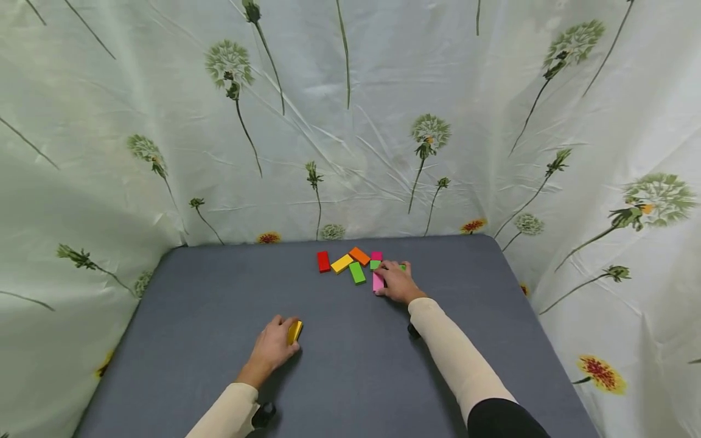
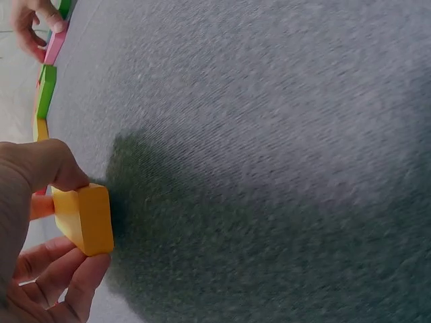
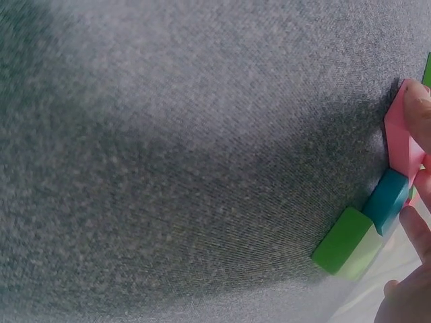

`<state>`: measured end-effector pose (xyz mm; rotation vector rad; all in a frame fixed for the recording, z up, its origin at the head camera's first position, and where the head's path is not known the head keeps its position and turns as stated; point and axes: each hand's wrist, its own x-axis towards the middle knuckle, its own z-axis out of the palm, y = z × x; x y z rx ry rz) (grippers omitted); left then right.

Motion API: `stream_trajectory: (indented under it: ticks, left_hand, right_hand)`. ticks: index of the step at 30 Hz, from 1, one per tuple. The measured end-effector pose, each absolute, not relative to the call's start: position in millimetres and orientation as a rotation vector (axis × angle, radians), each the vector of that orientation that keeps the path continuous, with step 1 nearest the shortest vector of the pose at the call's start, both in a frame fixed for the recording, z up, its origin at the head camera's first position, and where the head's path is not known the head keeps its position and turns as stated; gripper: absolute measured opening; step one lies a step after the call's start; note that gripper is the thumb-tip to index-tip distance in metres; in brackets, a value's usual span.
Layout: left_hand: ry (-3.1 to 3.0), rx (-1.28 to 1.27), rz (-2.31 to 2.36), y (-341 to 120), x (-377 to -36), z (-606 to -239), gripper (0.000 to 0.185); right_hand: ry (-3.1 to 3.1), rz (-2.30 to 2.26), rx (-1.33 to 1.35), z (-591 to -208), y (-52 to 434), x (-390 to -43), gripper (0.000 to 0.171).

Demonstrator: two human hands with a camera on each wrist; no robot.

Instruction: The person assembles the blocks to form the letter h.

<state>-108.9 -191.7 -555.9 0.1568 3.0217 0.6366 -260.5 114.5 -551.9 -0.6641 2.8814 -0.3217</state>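
My left hand (image 1: 272, 345) holds a yellow block (image 1: 294, 332) over the near-left part of the table; in the left wrist view, thumb and fingers pinch opposite edges of this block (image 2: 94, 219). Farther off, at the right end of a cluster of blocks, my right hand (image 1: 398, 283) pinches a pink block (image 1: 378, 281) between thumb and fingers. The right wrist view shows the thumb against the pink block (image 3: 399, 145), which adjoins a teal block (image 3: 387, 198) and a green block (image 3: 347, 241). The hand hides part of the pink block.
Near the far edge of the grey table (image 1: 208, 304) lie a red block (image 1: 324, 261), a yellow one, an orange block (image 1: 359, 255), a green block (image 1: 357, 273) and a magenta block (image 1: 376, 255). A flowered cloth (image 1: 372, 152) hangs behind and at the sides.
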Motion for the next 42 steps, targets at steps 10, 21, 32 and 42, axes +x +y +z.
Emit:
stream_trajectory:
  ticks: [10,21,32,42]
  left_hand:
    - [3.090,0.148,0.618,-185.8,-103.3,-561.0,0.049]
    - [2.967,0.169,0.618,-192.9,-100.5,-554.9,0.072]
    - [2.972,0.622,0.559,-215.4,-108.6,-554.0,0.060]
    - [2.970,0.569,0.581,-218.7,-108.8,-557.1,0.060]
  right_hand:
    - [2.862,-0.342,-0.636,-555.1,114.7,-263.7,0.056]
    - [2.852,-0.360,-0.614,-552.6,112.9,-259.8,0.056]
    - [2.854,-0.319,-0.630,-549.4,112.3,-258.3,0.056]
    - [2.849,-0.347,-0.619,-548.9,112.2,-257.3,0.056]
